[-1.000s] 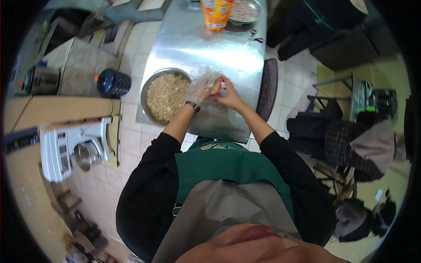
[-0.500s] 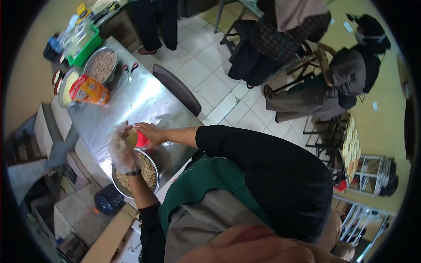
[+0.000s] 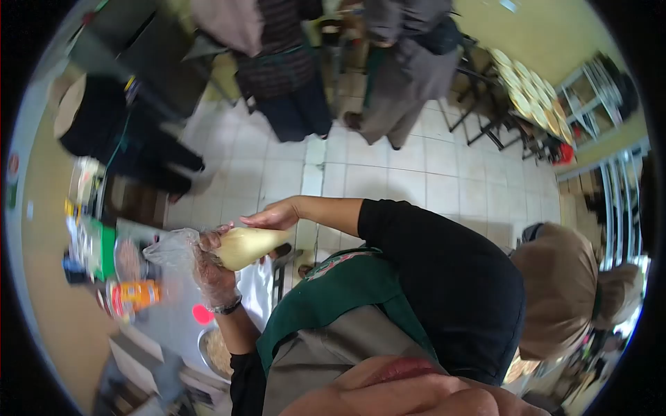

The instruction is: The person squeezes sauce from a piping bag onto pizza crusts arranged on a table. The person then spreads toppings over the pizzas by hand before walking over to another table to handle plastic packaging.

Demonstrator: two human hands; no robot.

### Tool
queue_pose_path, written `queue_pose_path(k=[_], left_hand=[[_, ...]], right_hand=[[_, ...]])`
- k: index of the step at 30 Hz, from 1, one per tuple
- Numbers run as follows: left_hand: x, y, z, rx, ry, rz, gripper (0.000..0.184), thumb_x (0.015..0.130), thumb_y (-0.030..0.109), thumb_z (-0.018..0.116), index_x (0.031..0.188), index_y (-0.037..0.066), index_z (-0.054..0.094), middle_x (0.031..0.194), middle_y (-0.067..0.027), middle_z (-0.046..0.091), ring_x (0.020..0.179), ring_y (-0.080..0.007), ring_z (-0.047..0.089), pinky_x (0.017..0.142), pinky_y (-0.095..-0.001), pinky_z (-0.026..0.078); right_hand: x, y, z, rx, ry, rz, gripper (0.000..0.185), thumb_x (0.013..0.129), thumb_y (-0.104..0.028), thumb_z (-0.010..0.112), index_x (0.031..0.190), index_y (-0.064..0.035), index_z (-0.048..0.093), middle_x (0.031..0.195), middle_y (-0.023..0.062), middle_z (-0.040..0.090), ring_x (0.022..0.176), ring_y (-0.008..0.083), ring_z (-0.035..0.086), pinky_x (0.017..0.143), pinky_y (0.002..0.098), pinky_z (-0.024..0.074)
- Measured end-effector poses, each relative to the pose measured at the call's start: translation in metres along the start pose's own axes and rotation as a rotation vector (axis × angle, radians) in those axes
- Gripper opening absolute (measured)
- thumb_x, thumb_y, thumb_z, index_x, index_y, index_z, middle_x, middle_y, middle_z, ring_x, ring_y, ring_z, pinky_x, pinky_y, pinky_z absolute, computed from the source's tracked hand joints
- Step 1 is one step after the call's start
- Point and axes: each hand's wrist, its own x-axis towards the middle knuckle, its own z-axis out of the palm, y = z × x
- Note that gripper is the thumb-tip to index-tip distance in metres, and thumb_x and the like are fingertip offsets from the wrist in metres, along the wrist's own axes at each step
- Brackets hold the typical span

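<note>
Clasps a pale yellow bag (image 3: 248, 248) in the gloved left hand (image 3: 214, 265), curled around its wide end; lays the loosely spread right hand (image 3: 276, 212) along its side.

Two hands (image 3: 216, 270) (image 3: 275, 212), one filled bag (image 3: 251, 248), one orange pouch (image 3: 137, 296), one green crate (image 3: 107, 251)

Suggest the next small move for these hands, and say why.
Probably steady the tapered end of the pale-filled bag with the right hand: the gloved left hand grips the wide end, the taper juts out from that grip, and the right hand is right beside it.
</note>
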Motion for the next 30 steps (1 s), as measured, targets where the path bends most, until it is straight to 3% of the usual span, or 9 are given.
queue_pose_path(k=[1,3,4,7,13,17,19,21,30], left_hand=[[0.015,-0.022,0.024,-0.003,-0.047,-0.027,0.021,0.088,0.028,0.043,0.082,0.008,0.046,0.079,-0.0026,0.048,0.097,-0.0260,0.050,0.098,-0.0488,0.026],[0.041,-0.072,0.067,-0.161,-0.063,-0.143,0.018,0.088,0.026,0.043,0.082,0.008,0.046,0.081,-0.0022,0.049,0.097,-0.0254,0.050,0.099,-0.0510,0.024],[0.054,-0.098,0.091,-0.178,-0.132,-0.172,0.014,0.087,0.022,0.045,0.086,0.008,0.048,0.081,-0.0020,0.050,0.098,-0.0248,0.050,0.099,-0.0528,0.023],[0.085,-0.161,0.148,-0.240,-0.186,-0.310,0.020,0.090,0.026,0.039,0.085,0.009,0.047,0.078,-0.0031,0.048,0.093,-0.0235,0.048,0.097,-0.0506,0.028],[0.160,-0.279,0.250,-0.220,-0.265,-0.540,0.024,0.089,0.027,0.041,0.080,0.009,0.052,0.078,-0.0023,0.051,0.090,-0.0207,0.048,0.095,-0.0481,0.031],[0.220,-0.361,0.299,-0.309,-0.448,-0.705,0.018,0.087,0.020,0.045,0.090,0.005,0.054,0.086,-0.0057,0.057,0.090,-0.0224,0.053,0.095,-0.0483,0.033],[0.240,-0.400,0.339,-0.278,-0.297,-0.888,0.020,0.086,0.020,0.047,0.095,0.003,0.050,0.088,-0.0072,0.053,0.095,-0.0226,0.049,0.097,-0.0475,0.031],[0.260,-0.442,0.369,-0.293,-0.463,-0.937,0.022,0.085,0.016,0.047,0.100,0.001,0.049,0.094,-0.0093,0.054,0.096,-0.0236,0.050,0.096,-0.0458,0.032],[0.312,-0.604,0.570,-0.166,-0.783,-1.167,0.019,0.087,0.023,0.045,0.082,0.006,0.049,0.069,-0.0034,0.047,0.080,-0.0194,0.051,0.093,-0.0416,0.035]], right_hand=[[-0.045,-0.007,0.006,0.174,-0.175,-0.014,0.072,0.084,-0.061,0.019,0.118,-0.0015,0.043,0.106,0.0161,0.055,0.091,0.0255,0.058,0.072,0.0329,0.0483],[-0.121,-0.001,0.003,0.240,-0.148,-0.123,0.074,0.083,-0.061,0.014,0.123,-0.0019,0.035,0.111,0.0237,0.050,0.091,0.0336,0.057,0.067,0.0401,0.0514],[-0.160,0.002,0.004,0.291,-0.060,-0.192,0.073,0.084,-0.059,0.016,0.124,-0.0007,0.033,0.110,0.0258,0.050,0.084,0.0342,0.059,0.057,0.0350,0.0535],[-0.246,0.012,0.008,0.351,0.105,-0.342,0.073,0.085,-0.058,0.017,0.123,0.0016,0.033,0.112,0.0273,0.047,0.080,0.0340,0.061,0.050,0.0327,0.0537],[-0.384,0.020,-0.013,0.555,0.262,-0.605,0.067,0.087,-0.053,0.023,0.123,0.0029,0.031,0.112,0.0266,0.046,0.071,0.0287,0.062,0.044,0.0280,0.0538],[-0.457,0.020,-0.037,0.680,0.377,-0.777,0.065,0.087,-0.051,0.026,0.123,0.0032,0.029,0.112,0.0265,0.046,0.066,0.0269,0.062,0.042,0.0273,0.0531],[-0.500,0.024,-0.053,0.743,0.444,-0.839,0.066,0.087,-0.051,0.027,0.122,0.0045,0.030,0.112,0.0262,0.046,0.063,0.0260,0.061,0.040,0.0255,0.0523],[-0.545,0.016,-0.059,0.663,0.580,-0.862,0.066,0.087,-0.051,0.027,0.121,0.0059,0.032,0.112,0.0258,0.046,0.063,0.0249,0.061,0.039,0.0241,0.0513],[-0.735,0.023,-0.069,0.446,1.099,-1.074,0.064,0.086,-0.053,0.027,0.119,0.0014,0.036,0.106,0.0199,0.053,0.063,0.0197,0.060,0.042,0.0229,0.0487]])
